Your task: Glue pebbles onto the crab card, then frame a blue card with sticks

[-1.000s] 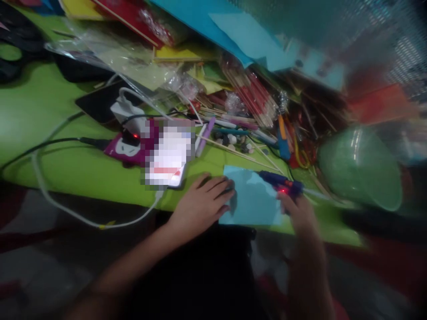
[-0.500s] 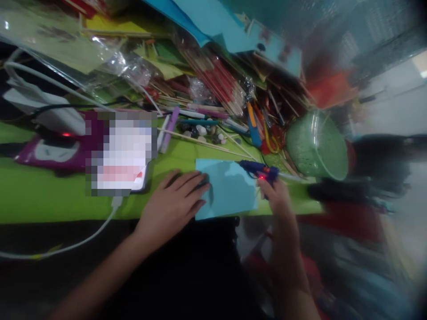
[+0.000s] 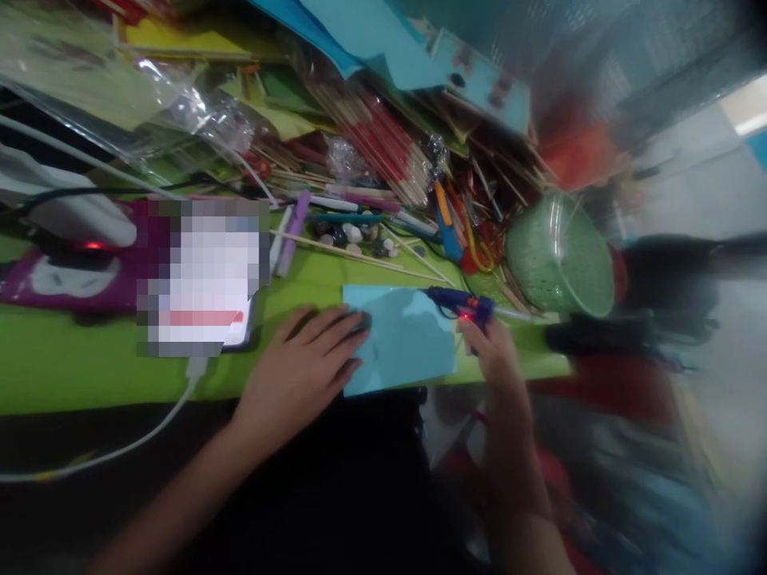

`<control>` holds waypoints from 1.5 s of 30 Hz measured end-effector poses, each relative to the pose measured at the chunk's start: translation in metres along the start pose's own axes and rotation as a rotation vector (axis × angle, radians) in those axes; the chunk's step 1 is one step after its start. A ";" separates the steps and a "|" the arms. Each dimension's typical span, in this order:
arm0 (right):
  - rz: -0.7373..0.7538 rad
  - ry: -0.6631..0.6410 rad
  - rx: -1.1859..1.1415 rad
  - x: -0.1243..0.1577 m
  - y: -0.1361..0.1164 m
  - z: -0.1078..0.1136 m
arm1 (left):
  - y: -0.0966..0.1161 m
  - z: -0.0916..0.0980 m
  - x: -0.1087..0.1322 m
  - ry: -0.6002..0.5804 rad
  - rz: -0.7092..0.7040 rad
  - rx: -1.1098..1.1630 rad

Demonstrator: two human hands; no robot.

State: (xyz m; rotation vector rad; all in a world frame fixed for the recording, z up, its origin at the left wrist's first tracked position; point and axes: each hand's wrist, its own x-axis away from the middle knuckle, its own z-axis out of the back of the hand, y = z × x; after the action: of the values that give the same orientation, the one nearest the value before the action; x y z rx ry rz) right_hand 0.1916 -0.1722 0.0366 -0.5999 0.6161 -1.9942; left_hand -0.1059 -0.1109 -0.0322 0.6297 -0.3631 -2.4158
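A light blue sheet of paper (image 3: 401, 343) lies on the green tabletop close to its front edge. My left hand (image 3: 311, 359) rests with stretched fingers on the left side of the sheet, the fingertips over its edge. In my right hand (image 3: 500, 347) is a dark blue glue gun (image 3: 459, 301), gripped by its handle. Its nozzle points left, over the upper right corner of the paper, and a small red light glows on it. A pale glue stick (image 3: 514, 313) sticks out of the gun's rear.
A phone (image 3: 240, 323), partly pixelated, lies left with a white cable (image 3: 195, 367) plugged in. Behind it is a purple power strip (image 3: 24, 279). Pebbles (image 3: 353, 233), sticks, markers, scissors (image 3: 479, 247) and bundled red-tipped sticks (image 3: 383, 140) crowd the back. A green basket (image 3: 557, 255) stands right.
The whole view has shifted slightly, so most things appear a little further left. Both hands keep their places relative to the paper, and the glue gun stays in my right hand.
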 end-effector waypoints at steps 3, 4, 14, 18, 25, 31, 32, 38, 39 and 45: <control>-0.028 0.010 -0.044 0.002 -0.001 0.004 | -0.001 -0.001 0.001 0.026 0.006 0.005; -0.032 0.017 -0.054 0.003 -0.002 0.005 | -0.001 -0.001 0.001 0.037 0.016 0.009; 0.010 -0.038 -0.045 0.002 -0.002 -0.001 | 0.001 -0.001 0.001 0.003 -0.057 0.047; 0.019 -0.050 -0.016 0.000 -0.003 -0.005 | 0.001 -0.001 0.000 -0.028 -0.046 0.037; 0.013 -0.042 0.023 0.000 -0.003 -0.001 | 0.000 -0.003 0.000 -0.008 -0.059 0.018; 0.031 -0.046 0.036 0.000 -0.003 -0.003 | 0.000 -0.003 0.000 -0.002 -0.059 0.023; 0.034 -0.052 0.041 0.000 -0.004 -0.004 | 0.000 -0.004 0.001 0.000 -0.061 0.023; 0.019 -0.029 0.033 0.000 -0.001 -0.001 | 0.000 -0.004 0.001 0.021 -0.069 0.019; 0.015 -0.021 0.030 0.001 0.000 0.000 | 0.000 -0.004 0.000 0.024 -0.070 0.019; 0.025 -0.029 0.034 0.001 -0.001 -0.003 | 0.000 -0.005 0.000 0.021 -0.060 0.033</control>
State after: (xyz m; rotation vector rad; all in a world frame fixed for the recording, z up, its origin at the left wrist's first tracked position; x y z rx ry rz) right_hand 0.1893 -0.1720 0.0351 -0.5969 0.5678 -1.9657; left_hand -0.1035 -0.1107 -0.0361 0.6888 -0.3810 -2.4623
